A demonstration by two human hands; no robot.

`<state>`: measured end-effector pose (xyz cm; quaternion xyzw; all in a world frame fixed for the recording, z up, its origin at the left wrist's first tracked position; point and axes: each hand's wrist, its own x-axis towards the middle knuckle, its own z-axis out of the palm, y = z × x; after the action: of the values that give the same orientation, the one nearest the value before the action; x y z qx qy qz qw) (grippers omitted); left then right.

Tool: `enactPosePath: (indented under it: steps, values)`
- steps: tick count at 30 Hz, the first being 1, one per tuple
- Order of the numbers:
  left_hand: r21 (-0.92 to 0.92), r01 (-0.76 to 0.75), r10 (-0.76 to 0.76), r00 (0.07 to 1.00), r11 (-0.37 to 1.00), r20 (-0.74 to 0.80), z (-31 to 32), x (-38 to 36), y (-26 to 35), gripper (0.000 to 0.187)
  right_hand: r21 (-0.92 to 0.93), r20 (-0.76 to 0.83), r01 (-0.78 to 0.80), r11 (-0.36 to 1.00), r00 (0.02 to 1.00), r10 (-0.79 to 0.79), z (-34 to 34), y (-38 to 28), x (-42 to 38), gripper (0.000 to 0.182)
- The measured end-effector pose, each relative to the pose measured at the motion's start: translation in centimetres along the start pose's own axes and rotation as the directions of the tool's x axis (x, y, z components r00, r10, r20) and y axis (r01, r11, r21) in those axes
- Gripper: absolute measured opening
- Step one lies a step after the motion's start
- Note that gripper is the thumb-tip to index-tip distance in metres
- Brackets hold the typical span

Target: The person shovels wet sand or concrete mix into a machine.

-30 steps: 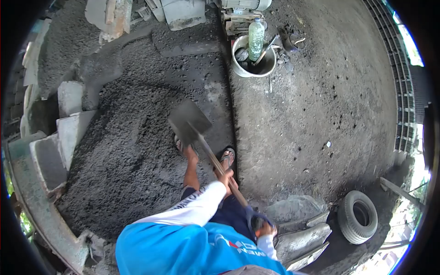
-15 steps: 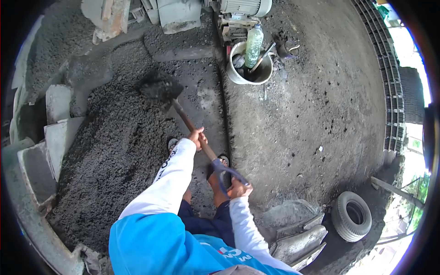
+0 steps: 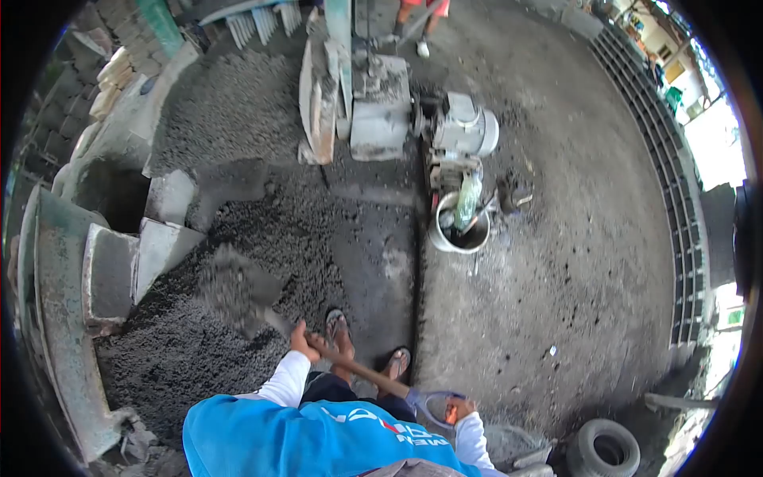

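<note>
A shovel (image 3: 362, 371) slants across my body, its blade to the left and blurred by motion. Dark, gritty material (image 3: 234, 290) appears heaped on the blade, above the pile of the same dark mix (image 3: 171, 350). My left hand (image 3: 304, 343) is closed round the wooden shaft not far from the blade. At the other end, my right hand (image 3: 461, 411) grips the D-shaped handle. My sandalled feet (image 3: 338, 326) stand on the floor beside the pile, below the shaft.
Upright slabs (image 3: 168, 250) and a worn metal wall (image 3: 67, 310) border the pile on the left. Ahead are an electric motor (image 3: 469, 131) and a bucket (image 3: 437, 238) holding a bottle (image 3: 469, 195). A tyre (image 3: 584, 453) lies at right. Another person's legs (image 3: 417, 24) show at the top.
The shovel blade has swung left over the pile, and both hands have moved with it, still gripping. My view has tilted up, bringing another person's legs and more machinery into sight.
</note>
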<state>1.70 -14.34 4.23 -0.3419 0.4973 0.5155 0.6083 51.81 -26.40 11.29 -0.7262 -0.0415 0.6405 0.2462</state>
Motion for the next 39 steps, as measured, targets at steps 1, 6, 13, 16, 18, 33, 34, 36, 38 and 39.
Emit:
enactPosePath:
  steps: [1,6,13,16,18,33,34,36,38,39]
  values:
    - [0.024,-0.030,0.033,0.994,0.999,-0.101,-1.9,1.1,-0.5,0.031,-0.032,-0.023,-0.058,0.998,0.998,0.057,0.9,-1.9,-1.4,0.015]
    - [-0.028,0.034,-0.040,0.969,0.999,-0.242,-8.0,3.1,-2.0,0.027,-0.139,-0.040,-0.175,0.975,0.984,0.171,1.9,-7.1,-3.8,0.013]
    - [-0.086,-0.208,0.222,0.950,0.974,0.219,7.5,-7.8,10.0,0.031,-0.022,0.148,-0.140,0.990,0.979,0.142,10.3,-8.1,1.6,0.014]
    - [-0.016,-0.486,0.456,0.808,0.874,0.373,15.0,-13.1,16.3,0.029,-0.097,0.377,-0.133,0.986,0.912,0.160,18.1,-9.7,2.3,0.014]
    - [0.036,-0.531,0.491,0.805,0.846,0.334,16.4,-15.4,16.2,0.025,-0.208,0.391,-0.110,0.972,0.902,0.186,16.7,-8.7,5.5,0.013]
    - [0.747,-0.089,-0.026,0.990,0.659,0.141,4.4,-0.3,-6.5,0.030,-0.540,0.029,0.427,0.726,0.871,-0.491,2.6,-21.5,-17.4,0.030]
    - [0.818,-0.112,-0.109,0.972,0.564,0.208,5.3,-0.1,-6.6,0.033,-0.547,0.052,0.469,0.694,0.846,-0.530,3.1,-21.8,-19.5,0.027]
    - [0.879,-0.274,-0.344,0.842,0.391,0.416,7.6,0.4,-7.0,0.039,-0.479,0.162,0.594,0.646,0.783,-0.600,4.2,-21.3,-21.4,0.026]
    - [0.800,0.175,-0.406,0.909,0.573,0.093,12.4,-1.3,-9.3,0.041,-0.441,0.229,0.785,0.435,0.567,-0.791,6.3,-20.3,-22.5,0.030]
    - [0.654,0.374,-0.371,0.916,0.658,-0.150,14.6,-1.5,-9.8,0.043,-0.406,0.260,0.821,0.402,0.525,-0.811,7.6,-19.9,-22.7,0.031]
